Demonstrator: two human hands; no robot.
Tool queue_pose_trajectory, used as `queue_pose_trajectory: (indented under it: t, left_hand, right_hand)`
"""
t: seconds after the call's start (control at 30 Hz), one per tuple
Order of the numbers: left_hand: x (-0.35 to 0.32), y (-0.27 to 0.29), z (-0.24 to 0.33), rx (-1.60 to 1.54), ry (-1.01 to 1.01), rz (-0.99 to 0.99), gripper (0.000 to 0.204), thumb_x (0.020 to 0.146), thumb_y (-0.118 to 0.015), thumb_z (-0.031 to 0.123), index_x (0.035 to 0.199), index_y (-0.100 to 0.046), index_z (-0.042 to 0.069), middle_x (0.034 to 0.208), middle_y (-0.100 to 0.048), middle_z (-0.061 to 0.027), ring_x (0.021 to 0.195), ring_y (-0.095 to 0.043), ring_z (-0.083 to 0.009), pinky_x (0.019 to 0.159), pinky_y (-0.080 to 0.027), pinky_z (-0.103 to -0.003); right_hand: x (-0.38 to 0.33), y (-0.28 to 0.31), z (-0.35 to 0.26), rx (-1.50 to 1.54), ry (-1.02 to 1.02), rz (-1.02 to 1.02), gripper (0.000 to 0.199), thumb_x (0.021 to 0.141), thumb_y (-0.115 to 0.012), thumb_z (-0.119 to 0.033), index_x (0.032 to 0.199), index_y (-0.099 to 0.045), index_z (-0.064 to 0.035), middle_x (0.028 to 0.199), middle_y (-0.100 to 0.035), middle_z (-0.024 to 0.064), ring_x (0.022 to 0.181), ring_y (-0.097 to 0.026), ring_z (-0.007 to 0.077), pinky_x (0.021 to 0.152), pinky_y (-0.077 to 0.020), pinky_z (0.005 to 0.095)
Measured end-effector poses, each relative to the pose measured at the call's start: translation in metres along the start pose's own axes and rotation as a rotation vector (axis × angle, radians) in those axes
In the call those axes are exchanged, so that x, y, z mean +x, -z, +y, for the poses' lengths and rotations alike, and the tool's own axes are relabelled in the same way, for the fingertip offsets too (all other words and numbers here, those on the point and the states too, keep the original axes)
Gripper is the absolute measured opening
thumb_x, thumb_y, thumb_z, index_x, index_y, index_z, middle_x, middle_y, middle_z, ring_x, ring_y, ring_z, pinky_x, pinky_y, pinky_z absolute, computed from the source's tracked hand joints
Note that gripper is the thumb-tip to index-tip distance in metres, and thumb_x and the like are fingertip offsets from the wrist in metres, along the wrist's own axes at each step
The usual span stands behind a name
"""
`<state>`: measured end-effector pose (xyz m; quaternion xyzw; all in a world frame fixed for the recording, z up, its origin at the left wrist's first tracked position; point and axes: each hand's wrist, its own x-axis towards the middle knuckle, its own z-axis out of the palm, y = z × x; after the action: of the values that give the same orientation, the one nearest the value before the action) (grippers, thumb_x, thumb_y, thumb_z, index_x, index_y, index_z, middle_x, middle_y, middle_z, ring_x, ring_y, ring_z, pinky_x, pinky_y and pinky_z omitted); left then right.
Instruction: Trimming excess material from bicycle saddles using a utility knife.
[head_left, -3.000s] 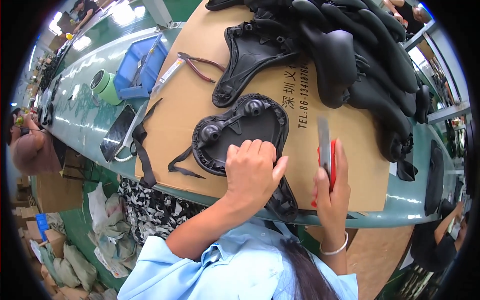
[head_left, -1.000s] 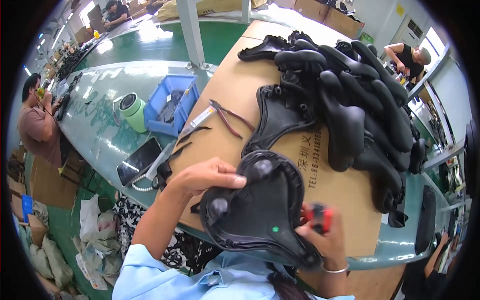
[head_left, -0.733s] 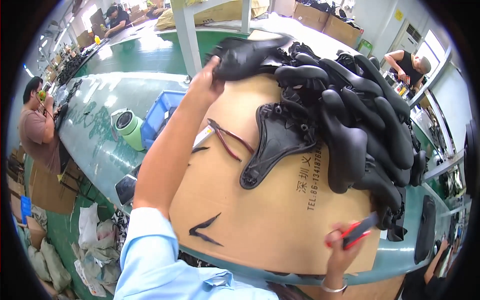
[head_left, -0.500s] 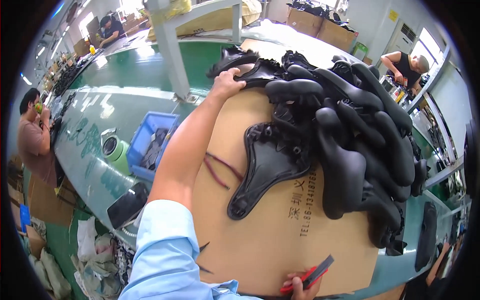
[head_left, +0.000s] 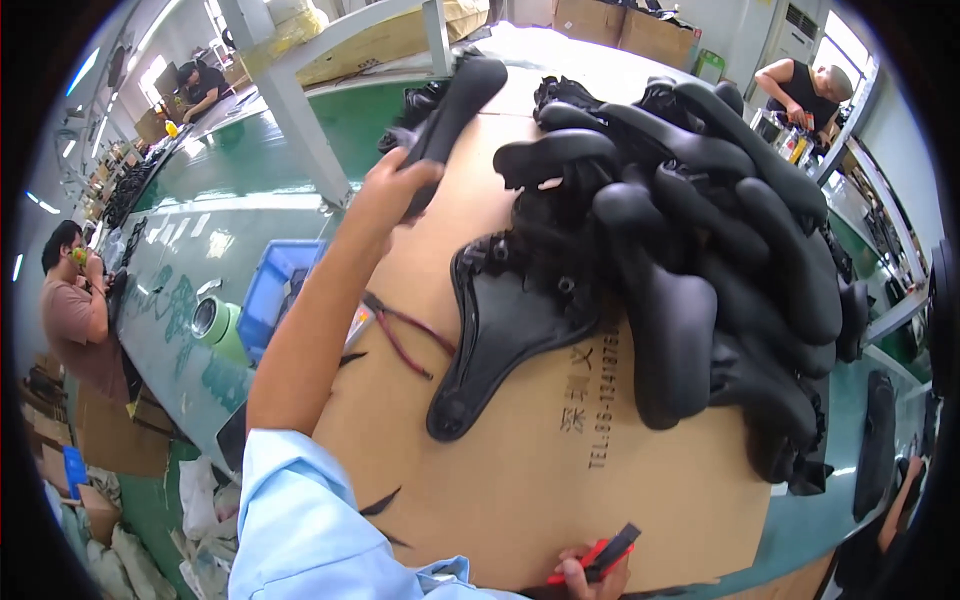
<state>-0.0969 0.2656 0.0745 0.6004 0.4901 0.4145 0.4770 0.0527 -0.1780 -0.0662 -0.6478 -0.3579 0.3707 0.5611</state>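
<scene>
My left hand [head_left: 392, 195] is closed round a black bicycle saddle [head_left: 468, 98], raised on its side over the far left of the cardboard sheet [head_left: 500, 510]. Motion blurs both. Low in the view, my right hand [head_left: 592, 582] grips a red and black utility knife [head_left: 608, 556] above the sheet. Between the hands, an upturned saddle [head_left: 515, 315] shows its hollow underside. To its right a heap of black saddles [head_left: 665, 330] covers much of the cardboard, some with loose cover edges showing.
Red-handled pliers [head_left: 405, 345] lie left of the upturned saddle. Dark pointed scraps [head_left: 382, 502] lie nearer me. A blue bin [head_left: 262, 300] and a green cup [head_left: 222, 328] stand at the left. A grey post [head_left: 305, 130] rises behind my left hand. Other people work around.
My left hand has picked up a saddle from the far edge of the heap and brought it left, turned upright. The right hand keeps the knife. The view has shifted slightly.
</scene>
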Motion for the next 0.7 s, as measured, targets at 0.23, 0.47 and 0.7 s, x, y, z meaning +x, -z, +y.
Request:
queue_pose_trajectory:
  t: [0.23,0.47,0.7]
  left_hand:
    - [-0.290,0.014,-0.050,0.453,-0.214,0.091,0.038,0.064,-0.080,0.019,0.070,-0.045,0.004,0.075,-0.041,-0.0056,0.070,-0.041,-0.0201,0.061,-0.035,-0.033]
    - [-0.403,-0.037,-0.059,0.197,0.091,-0.318,0.036,0.083,-0.073,0.030,0.107,-0.059,0.008,0.099,-0.051,-0.0167,0.067,-0.062,-0.0225,0.061,-0.051,-0.033]
    - [-0.355,-0.088,-0.017,0.288,-0.532,-0.329,0.023,0.080,-0.073,0.023,0.070,-0.063,0.006,0.061,-0.051,-0.0051,0.052,-0.054,-0.0224,0.048,-0.041,-0.034]
  right_hand:
    - [0.009,-0.005,-0.029,0.078,-0.072,0.002,0.030,0.082,-0.071,-0.012,0.100,-0.052,0.0009,0.077,-0.066,0.0086,0.064,-0.064,0.0139,0.061,-0.0518,0.0279]
    - [0.018,-0.026,-0.053,-0.007,0.012,-0.212,0.039,0.081,-0.075,-0.014,0.112,-0.056,0.0010,0.093,-0.068,0.0095,0.085,-0.063,0.0139,0.078,-0.0498,0.0290]
    - [-0.002,0.042,-0.086,-0.260,-0.130,0.012,0.031,0.080,-0.074,-0.014,0.104,-0.059,-0.0012,0.084,-0.066,0.0043,0.080,-0.060,0.0096,0.076,-0.0477,0.0248]
